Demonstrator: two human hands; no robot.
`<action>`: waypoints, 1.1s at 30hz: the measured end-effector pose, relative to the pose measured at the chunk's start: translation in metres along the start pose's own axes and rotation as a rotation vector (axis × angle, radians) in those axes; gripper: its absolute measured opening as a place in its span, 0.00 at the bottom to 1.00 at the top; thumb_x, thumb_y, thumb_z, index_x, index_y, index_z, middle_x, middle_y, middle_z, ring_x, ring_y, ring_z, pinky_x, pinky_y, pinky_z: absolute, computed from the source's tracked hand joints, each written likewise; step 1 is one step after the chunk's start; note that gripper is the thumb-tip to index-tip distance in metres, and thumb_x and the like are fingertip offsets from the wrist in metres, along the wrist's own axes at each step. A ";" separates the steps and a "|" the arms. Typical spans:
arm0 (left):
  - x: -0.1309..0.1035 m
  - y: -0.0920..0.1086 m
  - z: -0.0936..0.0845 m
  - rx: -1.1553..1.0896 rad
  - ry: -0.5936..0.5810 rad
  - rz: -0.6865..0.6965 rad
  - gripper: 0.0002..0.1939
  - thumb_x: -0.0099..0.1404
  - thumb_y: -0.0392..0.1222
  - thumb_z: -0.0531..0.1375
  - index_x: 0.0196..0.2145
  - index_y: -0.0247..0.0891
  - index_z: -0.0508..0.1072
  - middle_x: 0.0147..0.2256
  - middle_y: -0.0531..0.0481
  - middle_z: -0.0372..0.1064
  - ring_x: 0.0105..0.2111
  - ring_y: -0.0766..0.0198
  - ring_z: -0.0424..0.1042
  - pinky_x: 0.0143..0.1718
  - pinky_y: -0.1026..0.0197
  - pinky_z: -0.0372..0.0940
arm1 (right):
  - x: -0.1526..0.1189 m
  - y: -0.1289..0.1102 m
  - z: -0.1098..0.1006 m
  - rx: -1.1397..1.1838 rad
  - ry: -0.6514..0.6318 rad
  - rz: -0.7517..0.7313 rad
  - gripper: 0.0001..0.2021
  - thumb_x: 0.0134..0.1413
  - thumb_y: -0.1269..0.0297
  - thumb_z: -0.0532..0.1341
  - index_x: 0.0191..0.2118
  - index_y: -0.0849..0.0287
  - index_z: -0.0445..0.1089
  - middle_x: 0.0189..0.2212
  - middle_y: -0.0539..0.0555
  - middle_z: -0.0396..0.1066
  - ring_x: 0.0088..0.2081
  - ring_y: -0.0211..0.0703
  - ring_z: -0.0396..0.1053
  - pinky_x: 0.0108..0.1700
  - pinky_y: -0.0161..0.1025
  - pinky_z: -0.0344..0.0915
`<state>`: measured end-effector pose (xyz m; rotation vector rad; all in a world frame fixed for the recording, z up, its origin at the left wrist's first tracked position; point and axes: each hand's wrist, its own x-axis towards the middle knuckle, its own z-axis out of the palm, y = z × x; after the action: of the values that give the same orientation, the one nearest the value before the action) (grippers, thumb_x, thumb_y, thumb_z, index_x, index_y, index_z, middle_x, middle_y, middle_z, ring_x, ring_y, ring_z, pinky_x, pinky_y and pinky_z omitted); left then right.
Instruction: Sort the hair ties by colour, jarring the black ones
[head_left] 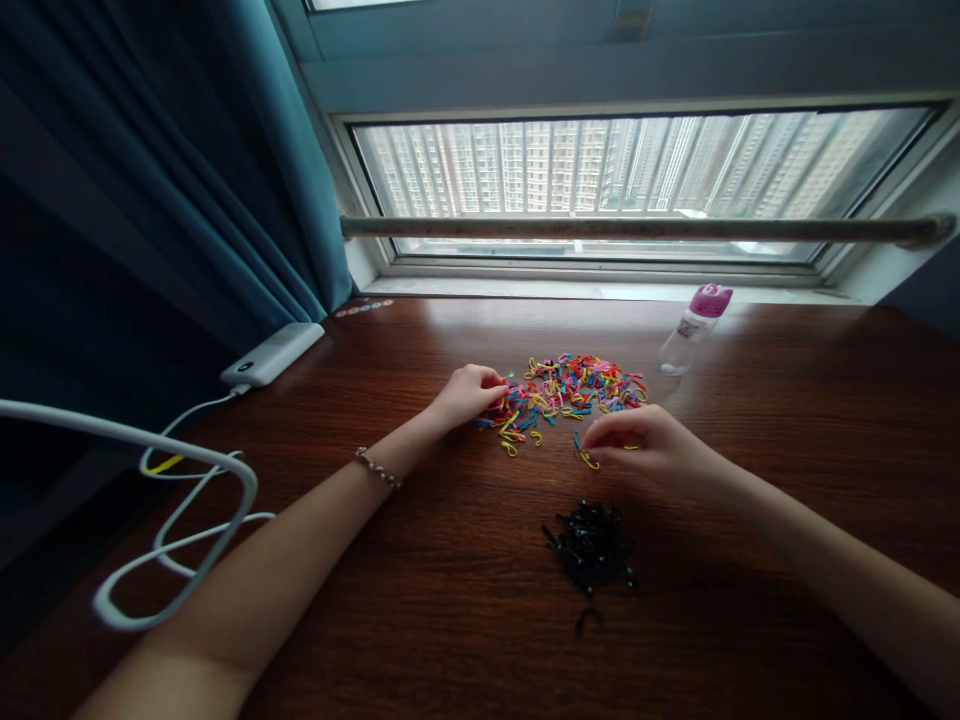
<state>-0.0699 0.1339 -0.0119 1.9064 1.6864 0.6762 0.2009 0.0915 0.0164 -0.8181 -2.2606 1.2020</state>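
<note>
A heap of small rubber bands (577, 380) in red, pink, yellow, blue and orange lies spread on the brown wooden table (420, 600). My left hand (471, 392) is at the heap's left edge, thumb and fingers pinched together among the bands; whatever they grip is too small to make out. At the heap's near right side, my right hand (649, 440) is closed in a pinch, with a yellow rubber band (590, 461) at its fingertips and a blue one beside it. Nearer to me sits a pile of black rubber bands (592, 545), with one loose black band in front.
A clear bottle (677, 350) with a pink lid stands tilted-looking at the back right. On the left are a white power bank (274, 353) and its looping white cable (247, 490). Behind the table are a blue curtain (247, 180) and a window with a rail (600, 229).
</note>
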 end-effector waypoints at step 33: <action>0.011 -0.019 -0.017 -0.420 0.077 -0.032 0.20 0.51 0.44 0.61 0.40 0.32 0.68 0.32 0.47 0.69 0.27 0.67 0.68 0.28 0.64 0.64 | -0.008 -0.012 0.010 -0.174 -0.458 -0.045 0.07 0.51 0.66 0.59 0.36 0.61 0.72 0.25 0.50 0.69 0.25 0.34 0.65 0.26 0.28 0.59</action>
<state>-0.0940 0.1479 -0.0113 1.5716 1.4730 1.0118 0.1969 0.0745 0.0204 -0.5906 -2.7668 1.2886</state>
